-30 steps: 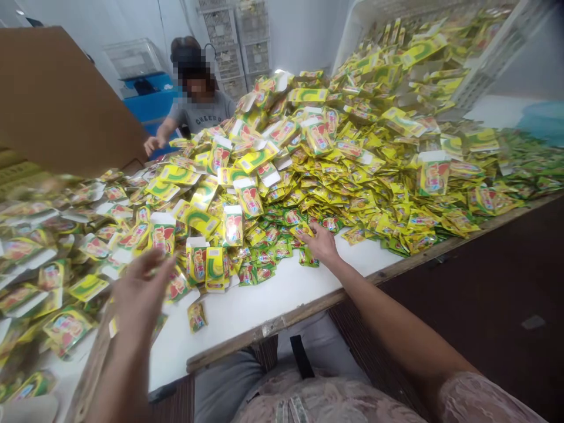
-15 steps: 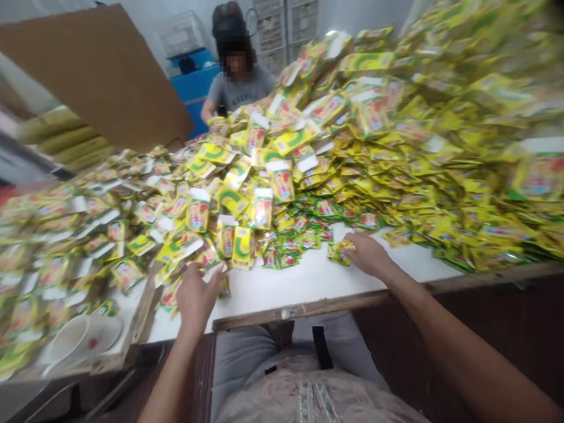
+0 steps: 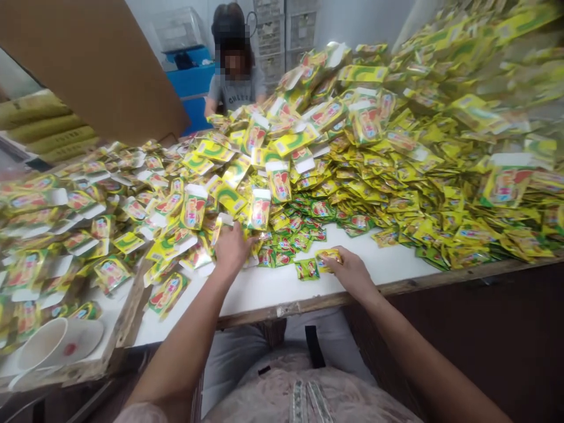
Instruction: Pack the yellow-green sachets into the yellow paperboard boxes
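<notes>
Yellow-green boxes with white flaps [image 3: 192, 207] and small sachets [image 3: 388, 197] are heaped across the white table [image 3: 268, 289]. My left hand [image 3: 231, 249] reaches over the front of the box pile, its fingers on a box [image 3: 224, 221]; how firmly they grip is hard to see. With fingers pinched, my right hand [image 3: 350, 270] holds a yellow sachet [image 3: 328, 258] just above the table. Beside it, to the left, is a green sachet [image 3: 307, 269].
Across the table sits a person [image 3: 235, 88] in a grey shirt. A white cup [image 3: 48, 343] lies at the left front corner. Behind stand a cardboard sheet [image 3: 101, 70], crates [image 3: 269, 35] and stacked yellow sacks [image 3: 48, 126].
My left hand has moved right and forward, onto the boxes near the middle. My right hand has shifted slightly left with the sachet, and a green sachet now shows beside it.
</notes>
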Available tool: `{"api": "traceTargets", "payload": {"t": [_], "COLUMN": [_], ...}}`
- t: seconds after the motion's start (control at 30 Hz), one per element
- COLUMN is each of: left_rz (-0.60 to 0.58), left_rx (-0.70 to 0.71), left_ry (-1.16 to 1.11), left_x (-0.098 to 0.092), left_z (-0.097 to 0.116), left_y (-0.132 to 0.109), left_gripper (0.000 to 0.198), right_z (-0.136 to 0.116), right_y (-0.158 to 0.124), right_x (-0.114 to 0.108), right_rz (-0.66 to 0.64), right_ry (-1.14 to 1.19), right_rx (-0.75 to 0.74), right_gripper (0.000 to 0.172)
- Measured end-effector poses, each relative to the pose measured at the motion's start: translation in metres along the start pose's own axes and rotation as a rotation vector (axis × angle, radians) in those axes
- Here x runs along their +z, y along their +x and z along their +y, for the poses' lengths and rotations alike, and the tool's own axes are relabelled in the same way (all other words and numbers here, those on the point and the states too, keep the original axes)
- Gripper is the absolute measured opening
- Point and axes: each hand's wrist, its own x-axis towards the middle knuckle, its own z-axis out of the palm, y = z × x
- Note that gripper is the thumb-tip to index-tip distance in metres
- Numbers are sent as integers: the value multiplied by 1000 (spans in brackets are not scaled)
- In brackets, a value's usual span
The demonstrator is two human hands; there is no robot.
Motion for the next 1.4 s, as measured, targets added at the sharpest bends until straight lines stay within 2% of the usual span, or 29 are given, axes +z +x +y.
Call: {"api": "traceTargets", "payload": {"t": [0.07, 0.13, 0.23, 0.33, 0.37, 0.43, 0.5, 0.53, 0.67, 0.73, 0.8, 0.93, 1.0, 1.1, 1.23, 1.33, 1.4], "left_rz": [-15, 29, 128, 117, 80, -24, -156, -228, -397, -463, -508, -432, -398, -387, -411, -467, -497], "left_rx": [-46, -105, -157, -178, -209, -293, -319, -280, 79, 225, 272, 157, 93, 31, -3, 15, -10], "left_ry": [-37, -166, -627, -1228, -1372, -1518, -1510, -1458, -1073, -918, -888, -1038, -1120, -1233, -1295, -1310, -1331], "left_x": [-7, -14, -17, -2, 6, 21, 31, 32, 23, 18, 21, 42, 50, 54, 52, 50, 49], "left_z": [-6, -17, -27, -21, -17, -12, -12, -14, -24, -23, -18, -8, -8, -9, -9, -9, -10], "left_y": [1, -6, -29, -58, -66, -80, -86, -86, -72, -63, -58, -64, -71, -78, -80, -77, -74], "left_gripper": [38, 30, 35, 56, 61, 61, 59, 58, 55, 42, 28, 29, 32, 34, 34, 34, 35], "right_z": [1, -1, -13, -33, -38, -43, -41, -38, -34, -35, -36, -32, -30, -29, -35, -41, -43], "right_y": [-3, -5, -11, -17, -18, -18, -15, -13, -7, -5, -3, 0, 1, 0, 3, 7, 9], "right_x": [2, 6, 17, 36, 43, 54, 57, 55, 38, 33, 33, 42, 46, 47, 45, 44, 41], "right_rz": [-60, -106, -170, -311, -353, -370, -314, -285, -295, -325, -320, -169, -137, -151, -148, -211, -261], "right_ry": [68, 182, 473, 745, 797, 823, 738, 659, 312, 249, 292, 611, 664, 469, 148, 63, 88], "right_rx": [10, 14, 30, 61, 66, 51, 6, -25, -189, -250, -234, -94, -67, -81, -200, -277, -269], "right_gripper": [26, 26, 31, 35, 36, 37, 36, 34, 23, 22, 23, 28, 30, 29, 23, 16, 15]}}
